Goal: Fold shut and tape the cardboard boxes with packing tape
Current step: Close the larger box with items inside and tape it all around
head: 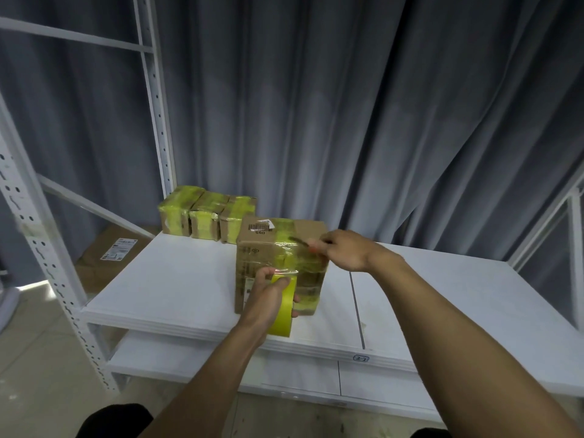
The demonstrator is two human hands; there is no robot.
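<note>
Box, at shelf ctr, is judged light, stiff, slick w/ tape, best held by edges; roll is gripped by L hand at 6 o'clock, thin tool pinched by R hand at 2 o'clock.

On the shelf stand four boxes: three small taped boxes at its far left corner and one larger box. A fifth box lies beyond its left edge. There is one roll of yellow tape and one small dark tool.
</note>
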